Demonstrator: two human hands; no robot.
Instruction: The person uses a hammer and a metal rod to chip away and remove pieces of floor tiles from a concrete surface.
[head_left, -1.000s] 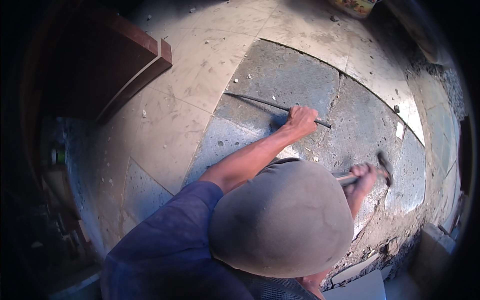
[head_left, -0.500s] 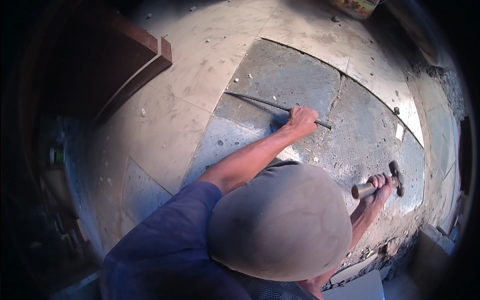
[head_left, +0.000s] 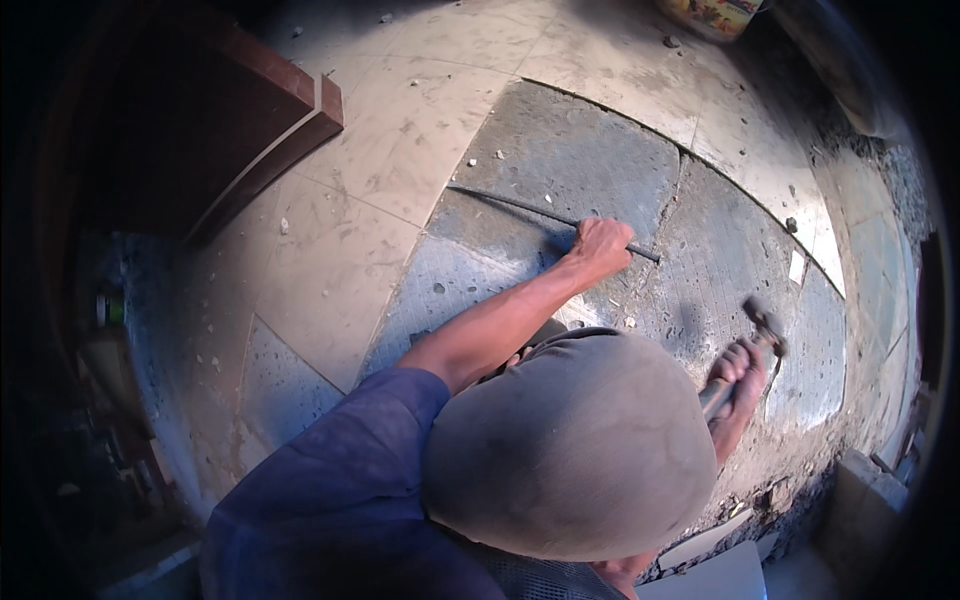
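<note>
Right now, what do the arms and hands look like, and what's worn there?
The left sleeve is dark blue and short, leaving the forearm bare. Left hand and right hand are both ungloved. The cap hides any right sleeve.

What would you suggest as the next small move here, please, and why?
Probably bring the hammer to the near end of the dark rod: the left hand grips the rod, whose far tip lies by the edge of the pale tile and whose near end sticks out past the fist, while the right hand holds the hammer apart from it.
</note>
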